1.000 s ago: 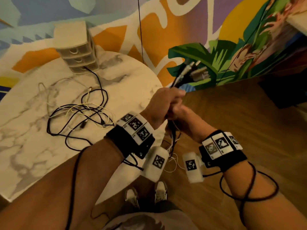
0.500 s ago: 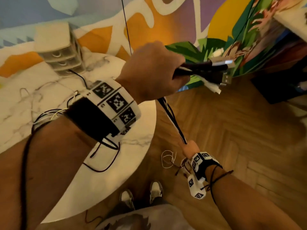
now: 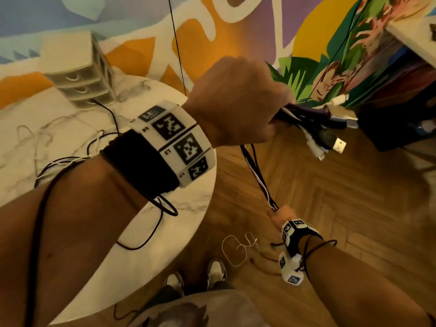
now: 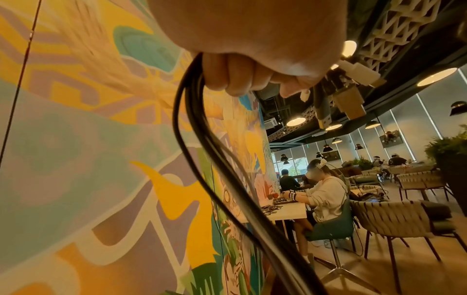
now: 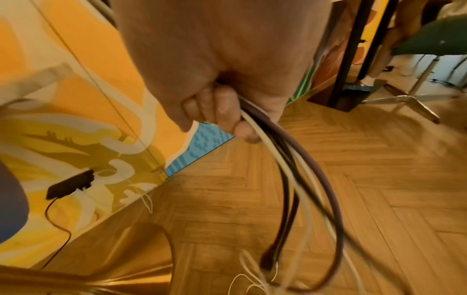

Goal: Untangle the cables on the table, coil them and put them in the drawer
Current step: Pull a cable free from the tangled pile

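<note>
Cable bundle stretched between both hands, off the bench.
Marble bench [image 3: 146, 251] left of the hands, loose cables [image 3: 70, 159] on it; left hand [image 3: 238, 102] fisted round the cable bundle [image 3: 257, 175] near its plugs [image 3: 330, 138], right hand [image 3: 280, 214] below, fingers curled round the bundle.

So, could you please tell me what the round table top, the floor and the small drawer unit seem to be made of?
Table top: white with grey veins and a soft sheen, so marble or a marble-look laminate. Floor: warm brown boards in a herringbone pattern, apparently wood parquet or a wood-look covering. Drawer unit: pale, smooth, partly see-through fronts, probably plastic.
</note>
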{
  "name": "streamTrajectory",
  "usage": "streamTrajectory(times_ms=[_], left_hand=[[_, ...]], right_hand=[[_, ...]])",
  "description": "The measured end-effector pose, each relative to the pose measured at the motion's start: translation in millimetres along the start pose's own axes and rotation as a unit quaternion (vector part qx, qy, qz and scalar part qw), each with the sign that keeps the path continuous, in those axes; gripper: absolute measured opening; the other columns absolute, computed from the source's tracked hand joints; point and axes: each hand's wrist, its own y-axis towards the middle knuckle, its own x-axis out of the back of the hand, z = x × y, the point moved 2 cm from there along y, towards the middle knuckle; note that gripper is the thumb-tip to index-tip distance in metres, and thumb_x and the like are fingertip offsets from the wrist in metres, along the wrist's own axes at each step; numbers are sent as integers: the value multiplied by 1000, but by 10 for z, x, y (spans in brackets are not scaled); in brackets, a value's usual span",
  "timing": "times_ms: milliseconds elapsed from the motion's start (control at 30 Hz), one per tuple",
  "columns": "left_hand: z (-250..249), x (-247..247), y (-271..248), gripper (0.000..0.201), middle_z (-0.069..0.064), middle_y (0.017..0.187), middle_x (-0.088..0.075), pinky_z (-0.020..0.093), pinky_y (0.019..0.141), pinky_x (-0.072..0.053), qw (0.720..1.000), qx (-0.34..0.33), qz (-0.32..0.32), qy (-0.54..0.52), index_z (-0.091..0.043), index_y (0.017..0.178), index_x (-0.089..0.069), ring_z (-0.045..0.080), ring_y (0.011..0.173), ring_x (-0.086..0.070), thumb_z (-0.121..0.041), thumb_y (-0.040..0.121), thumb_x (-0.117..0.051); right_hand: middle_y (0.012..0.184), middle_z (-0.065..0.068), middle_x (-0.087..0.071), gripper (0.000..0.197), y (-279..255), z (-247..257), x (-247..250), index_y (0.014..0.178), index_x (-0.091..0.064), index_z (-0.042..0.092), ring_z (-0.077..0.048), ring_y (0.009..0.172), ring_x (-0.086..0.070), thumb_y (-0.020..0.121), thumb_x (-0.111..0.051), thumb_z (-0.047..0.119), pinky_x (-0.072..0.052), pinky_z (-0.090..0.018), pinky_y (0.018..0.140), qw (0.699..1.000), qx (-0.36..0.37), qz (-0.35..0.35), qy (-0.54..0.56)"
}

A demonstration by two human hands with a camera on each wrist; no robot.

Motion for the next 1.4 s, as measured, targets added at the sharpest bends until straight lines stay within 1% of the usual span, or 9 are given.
streamTrajectory(times_ms=[300, 533, 700, 800, 900, 967, 1100, 1233, 1400], left_hand=[[66, 131, 92, 32, -5, 49, -27, 13, 52, -4, 998, -1, -57, 13, -9, 64, -64, 14, 41, -21, -33, 84, -58], [36, -70, 96, 25, -13, 51, -29, 12, 48, -6, 991, -7, -118, -71, -15, 62, -62, 9, 41, -20, -31, 80, -59], [-103, -510, 31, 26, -18, 47, -35, 11, 42, -21, 934, 146, -108, -307, -23, 60, -52, -3, 39, -27, -21, 84, -58], [-204, -801, -69, 34, -15, 44, -34, 14, 43, -21, 863, 263, -102, -419, -24, 52, -44, 4, 39, -28, -20, 85, -54], [-161, -960, -98, 43, -12, 39, -31, 24, 42, -20, 782, 356, -121, -497, -22, 47, -42, 7, 39, -25, -20, 87, -58], [-74, -978, -56, 44, -10, 39, -29, 34, 44, -19, 731, 403, -143, -531, -22, 45, -38, 16, 40, -23, -25, 83, -59], [69, -931, -1, 46, -10, 38, -27, 32, 44, -19, 721, 403, -154, -542, -24, 42, -34, 15, 37, -23, -26, 82, -57], [70, -870, -19, 49, -13, 39, -28, 30, 44, -18, 722, 392, -159, -547, -26, 41, -36, 15, 38, -22, -22, 85, -57], [139, -824, -125, 49, -13, 38, -26, 27, 44, -17, 745, 375, -165, -526, -22, 47, -36, 10, 38, -22, -16, 91, -57]], right_hand=[[68, -7, -57, 35, 167, -230, 23, 90, -61, 5, -23, 62, -54, 89, -60, 40, -37, -26, 50, 1000, 5, 4, -18], [88, -7, -64, 29, 247, -201, 32, 104, -66, 10, -24, 76, -60, 87, -62, 33, -43, -27, 61, 996, 41, 13, -75], [115, -7, -66, 31, 152, 97, 215, 115, -64, 15, -25, 99, -63, 84, -60, 16, -48, -27, 80, 992, 126, 9, 0], [111, 1, -66, 26, -322, 594, 643, 104, -64, 24, -24, 106, -60, 92, -51, 5, -46, -28, 82, 924, 290, -42, 244], [90, -2, -71, 35, -1068, 1064, 944, 99, -63, 8, -19, 88, -66, 91, -30, 2, -53, -28, 76, 767, 373, 161, 497], [68, -6, -67, 36, -1358, 1234, 949, 82, -64, 3, -17, 63, -63, 85, -30, 13, -50, -26, 62, 728, 370, 250, 520], [61, -12, -44, 36, -1099, 1253, 628, 64, -51, 7, -19, 55, -38, 62, -59, 41, -35, -28, 57, 846, 384, 127, 348], [54, -4, -37, 38, -629, 1066, 235, 56, -38, 18, -19, 52, -38, 85, -62, 18, -35, -33, 61, 906, 316, 60, 274], [65, -1, -56, 25, -402, 935, 85, 65, -52, 20, -16, 62, -56, 86, -65, 24, -51, -36, 71, 955, 274, 88, 76]])
